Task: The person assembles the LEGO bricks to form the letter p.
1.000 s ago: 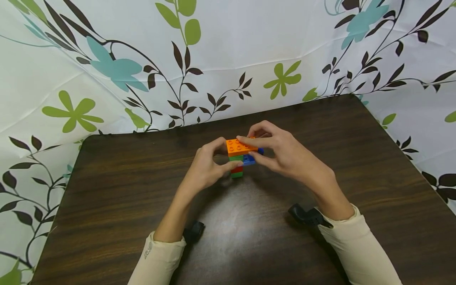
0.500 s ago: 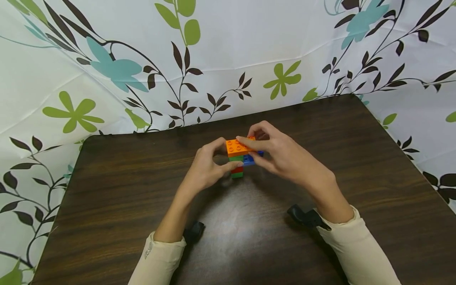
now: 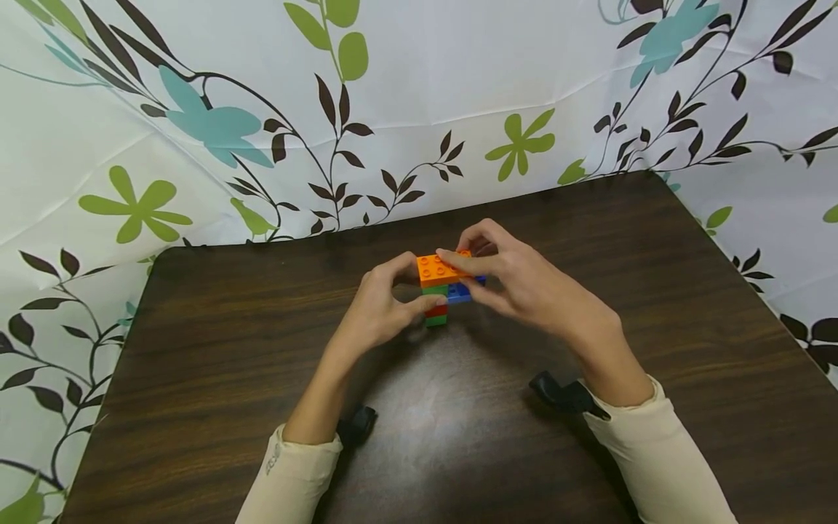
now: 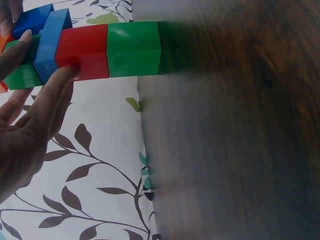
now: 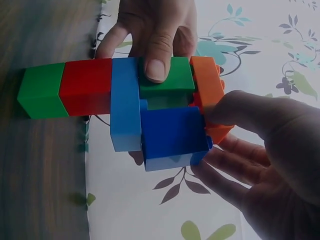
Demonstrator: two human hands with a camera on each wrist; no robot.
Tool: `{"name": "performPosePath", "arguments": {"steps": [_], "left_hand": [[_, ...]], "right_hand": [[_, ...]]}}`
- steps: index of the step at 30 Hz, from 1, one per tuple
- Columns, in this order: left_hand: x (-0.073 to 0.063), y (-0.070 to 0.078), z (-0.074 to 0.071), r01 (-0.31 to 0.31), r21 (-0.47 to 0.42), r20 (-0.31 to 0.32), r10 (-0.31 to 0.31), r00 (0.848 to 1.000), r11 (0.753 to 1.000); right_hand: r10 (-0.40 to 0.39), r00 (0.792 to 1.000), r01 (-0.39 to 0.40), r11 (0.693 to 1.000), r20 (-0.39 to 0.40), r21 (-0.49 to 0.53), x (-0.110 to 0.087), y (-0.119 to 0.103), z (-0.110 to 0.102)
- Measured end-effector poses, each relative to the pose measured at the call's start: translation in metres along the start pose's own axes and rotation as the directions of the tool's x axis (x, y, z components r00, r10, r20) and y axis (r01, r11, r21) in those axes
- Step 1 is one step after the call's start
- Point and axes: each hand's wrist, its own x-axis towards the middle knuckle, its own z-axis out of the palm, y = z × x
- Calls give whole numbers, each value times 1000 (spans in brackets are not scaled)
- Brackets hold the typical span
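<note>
A tower of toy building bricks stands on the table in the middle of the head view. From the bottom it has a green brick (image 5: 42,91), a red brick (image 5: 86,87) and a long light blue brick (image 5: 125,107). Above these sit another green brick (image 5: 170,85) and a dark blue brick (image 5: 174,127), side by side. An orange brick (image 3: 432,271) tops them; a sliver of red shows under it. My left hand (image 3: 380,306) grips the tower from the left, its thumb on the upper green brick. My right hand (image 3: 527,280) pinches the orange brick's right end.
The dark wood-grain table (image 3: 229,378) surrounds the tower. Behind it hangs a white cloth (image 3: 419,87) with leaves, flowers and birds. Black wrist devices sit below the left wrist (image 3: 356,426) and right wrist (image 3: 561,394).
</note>
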Motion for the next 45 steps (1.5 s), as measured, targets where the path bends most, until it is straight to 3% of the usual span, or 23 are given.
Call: {"name": "performPosePath", "arguments": {"steps": [9,45], "left_hand": [[0,2,-1,-14,18,11,14,1000,1000],[2,0,0,3,16,14,-3,1000,1000]], "right_hand": [[-52,999,52,998,-11,42,0,6,-2],[-16,1000,16,1000,-13,18,-1,4,-4]]}}
